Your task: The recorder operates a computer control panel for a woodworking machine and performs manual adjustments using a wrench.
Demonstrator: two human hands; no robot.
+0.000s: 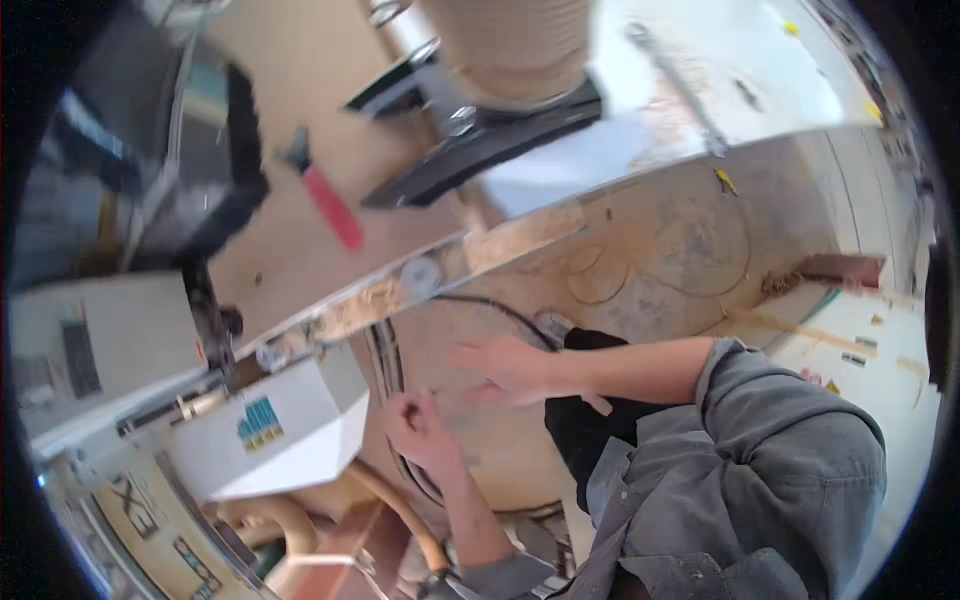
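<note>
Both my hands are in front of me over the brown floor, smeared by motion. My left hand (418, 430) is curled, thumb near the fingertips, around a dark spot; whether that is a small thing or the hollow of the hand I cannot tell. Just above it and to the right, my right hand (505, 368) reaches leftward, fingers stretched out and apart, holding nothing that shows. Neither hand touches the machine. Nearest to them runs a metal rail (470, 248) covered with wood dust, along the machine's edge. Black cables (388, 365) hang down behind my left hand.
A red-handled tool (330, 207) lies on the machine top, and a wrench (680, 90) on the white surface. A ribbed beige hose (510, 45) rises above a black guard (480, 150). A white box-shaped cover (290, 430) juts out at lower left. My shoe (553, 325) stands on the floor.
</note>
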